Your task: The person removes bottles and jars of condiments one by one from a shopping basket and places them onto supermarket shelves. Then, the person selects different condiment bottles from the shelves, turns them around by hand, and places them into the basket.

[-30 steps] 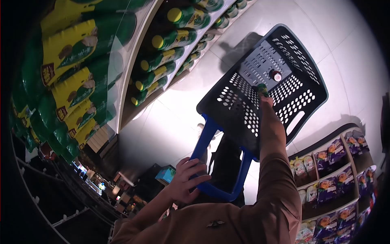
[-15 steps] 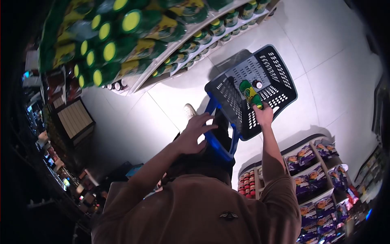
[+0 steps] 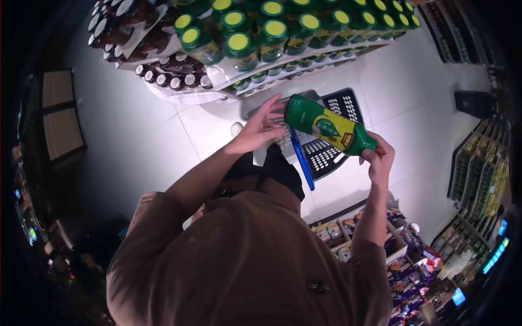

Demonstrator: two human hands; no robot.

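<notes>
While standing over a dark shopping basket (image 3: 337, 146) on the white tiled floor (image 3: 413, 92), a person in a brown top is holding a green bottle with a yellow label (image 3: 326, 126) nearly level, above the basket and between both hands. The right hand (image 3: 379, 158) is closing its fingers around the cap end, bearing the weight, while the left hand (image 3: 260, 128) is spreading its fingers wide, fingertips meeting the bottle's base as if to steady it; no full grasp shows there. Tilted this way, the label is facing up toward the camera, probably for reading. Matching green-capped bottles (image 3: 272, 38) are crowding the shelf ahead, beside dark red-capped ones (image 3: 174, 81). Snack bags (image 3: 402, 266) are filling a low rack at the right.
</notes>
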